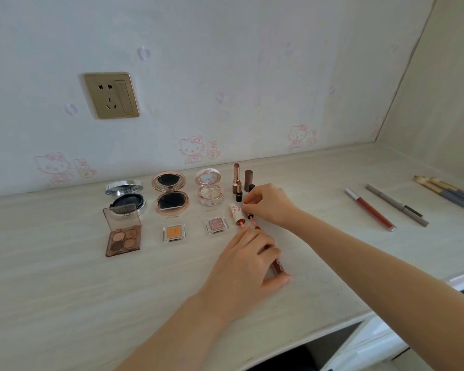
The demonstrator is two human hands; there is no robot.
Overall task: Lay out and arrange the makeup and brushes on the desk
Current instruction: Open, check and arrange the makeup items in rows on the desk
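On the pale desk stand three open compacts: a silver one, a rose-gold one and a floral one. In front of them lie a brown four-pan eyeshadow palette, an orange single eyeshadow and a pink glitter one. Upright lipsticks stand to the right of the compacts. My left hand rests over a dark red lip-gloss tube. My right hand pinches the gloss applicator wand by its cap. A pink patterned cap and wand lies beside it.
Further right lie a red lip-gloss tube, a grey pencil and a bundle of brushes by the side wall. A wall socket is on the back wall. The desk's front edge runs at lower right.
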